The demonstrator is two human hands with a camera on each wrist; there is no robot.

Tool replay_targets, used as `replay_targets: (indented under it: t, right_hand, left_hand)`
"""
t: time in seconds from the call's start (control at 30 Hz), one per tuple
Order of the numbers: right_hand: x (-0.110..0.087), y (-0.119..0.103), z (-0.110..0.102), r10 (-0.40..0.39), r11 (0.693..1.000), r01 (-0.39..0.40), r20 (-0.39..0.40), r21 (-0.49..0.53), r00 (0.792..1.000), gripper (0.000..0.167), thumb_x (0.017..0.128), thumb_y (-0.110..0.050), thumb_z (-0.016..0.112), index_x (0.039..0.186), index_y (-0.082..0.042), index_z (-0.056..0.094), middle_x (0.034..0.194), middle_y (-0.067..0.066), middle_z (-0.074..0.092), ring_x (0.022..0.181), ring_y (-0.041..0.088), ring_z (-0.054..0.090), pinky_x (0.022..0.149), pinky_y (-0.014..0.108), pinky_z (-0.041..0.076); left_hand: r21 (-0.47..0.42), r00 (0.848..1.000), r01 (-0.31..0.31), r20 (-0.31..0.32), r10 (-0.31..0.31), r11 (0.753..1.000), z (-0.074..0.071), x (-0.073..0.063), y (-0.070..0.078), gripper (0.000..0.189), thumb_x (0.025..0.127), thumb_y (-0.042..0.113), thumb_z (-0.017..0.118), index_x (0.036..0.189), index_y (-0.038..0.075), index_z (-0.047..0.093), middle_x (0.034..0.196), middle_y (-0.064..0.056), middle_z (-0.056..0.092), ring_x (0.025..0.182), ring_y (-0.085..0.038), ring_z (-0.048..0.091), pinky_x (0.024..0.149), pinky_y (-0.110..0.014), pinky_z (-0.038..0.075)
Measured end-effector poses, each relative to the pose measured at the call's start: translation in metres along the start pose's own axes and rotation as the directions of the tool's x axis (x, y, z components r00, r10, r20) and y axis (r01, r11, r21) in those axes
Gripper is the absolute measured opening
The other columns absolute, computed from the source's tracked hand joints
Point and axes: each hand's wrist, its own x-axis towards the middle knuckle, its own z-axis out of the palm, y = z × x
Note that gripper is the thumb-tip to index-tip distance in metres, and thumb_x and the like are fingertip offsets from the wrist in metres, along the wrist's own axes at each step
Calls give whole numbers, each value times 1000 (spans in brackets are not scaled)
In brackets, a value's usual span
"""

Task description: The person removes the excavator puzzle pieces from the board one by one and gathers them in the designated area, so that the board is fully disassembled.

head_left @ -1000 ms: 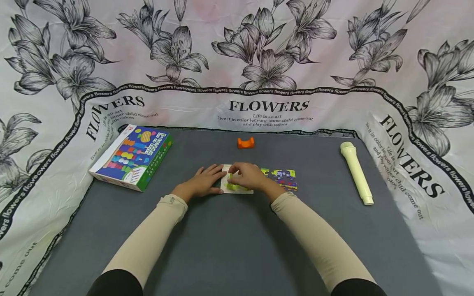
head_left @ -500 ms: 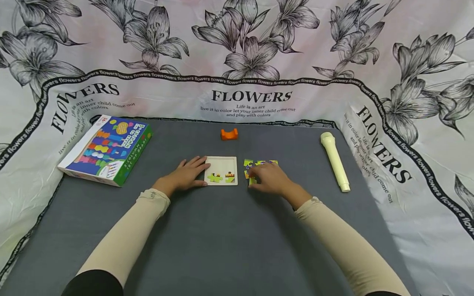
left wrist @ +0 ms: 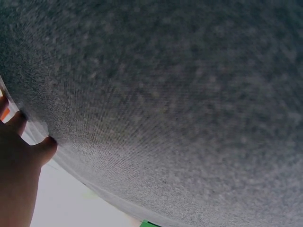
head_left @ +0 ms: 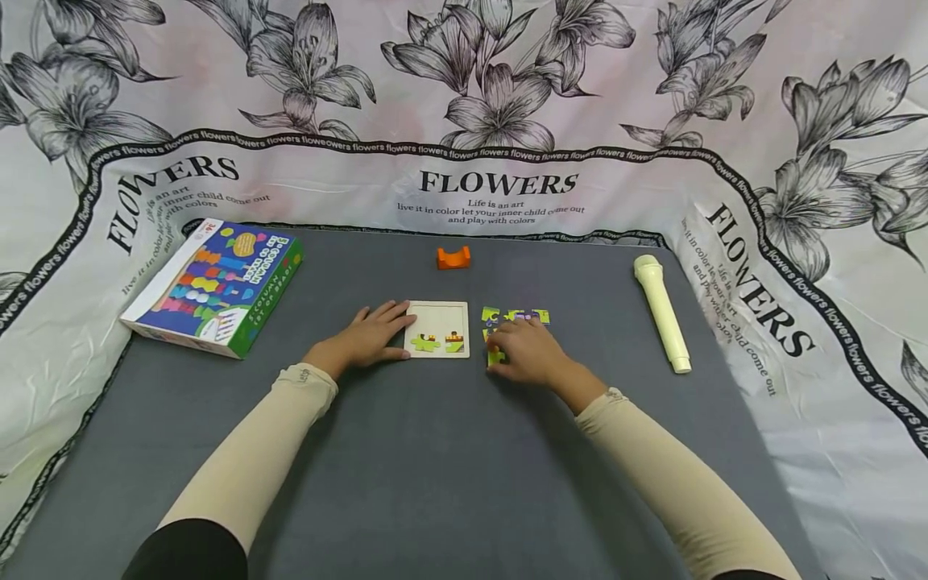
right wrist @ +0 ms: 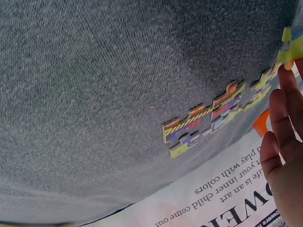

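Note:
A pale square puzzle tray (head_left: 437, 311) lies on the table with two puzzle pieces along its lower side, a green one (head_left: 424, 344) and a green-and-red one (head_left: 454, 342). My left hand (head_left: 366, 337) lies flat to its left, fingers spread, fingertips on the left rim. To the right of the tray, my right hand (head_left: 532, 353) bends over loose puzzle pieces (head_left: 490, 315). Its thumb and forefinger pinch a green puzzle piece (head_left: 496, 357). In the right wrist view that piece (right wrist: 294, 46) shows at the fingertips, and part of it is hidden.
An orange block (head_left: 453, 258) stands behind the tray. A blue and green toy box (head_left: 217, 286) lies at the back left, a pale yellow stick with a knobbed end (head_left: 663, 314) at the right. More loose puzzle pieces (right wrist: 203, 118) lie flat beside my right hand.
My right hand has gone from over the tray rightward to the loose pieces, uncovering the two pieces in the tray. The left hand stays at the tray's left rim. The head view has shifted.

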Motion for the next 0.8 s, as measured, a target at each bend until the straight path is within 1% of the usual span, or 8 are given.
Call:
replay_targets:
  t: [0.17,0.3,0.47,0.63,0.73,0.8]
  right_hand:
    - [5,-2,3,-19,1000,19,-25,1,999,30,77,-40,80,95,-18,72,104,-1,69,97,23,62,84,47,42]
    - [10,-4,6,-24,1000,24,-13,8,1000,30,78,-41,79,97,-19,73,106,-1,68,101,24,61,86,46,41]
    - [15,-7,6,-25,1000,25,-1,18,1000,29,78,-42,78,96,-19,73,104,-1,68,102,24,61,85,47,42]
    - [23,-12,2,-13,999,13,2,43,1000,31,80,-41,77,100,-18,73,105,0,68,104,24,60,88,46,42]
    - [30,-22,1,-22,999,22,-6,49,1000,31,82,-37,76,104,-16,72,107,1,69,104,25,60,90,47,43]
    - [34,-30,4,-35,998,35,-17,58,999,28,83,-34,76,105,-16,73,106,1,70,101,24,60,88,46,44]
  left_hand:
    - [2,1000,17,-8,-17,1000,-3,-4,-2,72,96,45,58,154,14,28,163,-9,12,150,-32,7,114,-64,6]
    - [-1,1000,25,-7,-25,1000,-5,-8,-5,72,96,44,58,154,13,28,163,-9,12,150,-32,7,114,-64,6]
    - [2,1000,22,-4,-22,1000,-6,-10,-7,73,96,46,57,154,14,28,163,-9,12,150,-32,7,114,-64,6]
    - [-2,1000,21,4,-21,1000,-6,-6,-7,73,96,46,57,155,15,27,164,-8,10,150,-31,5,114,-64,5]
    - [7,1000,15,2,-15,1000,-3,-2,-4,73,96,47,56,155,15,27,164,-7,10,150,-31,6,115,-64,6]
    - [12,1000,15,-1,-15,1000,1,-1,-1,73,96,47,56,155,16,27,164,-7,10,150,-30,6,115,-63,6]
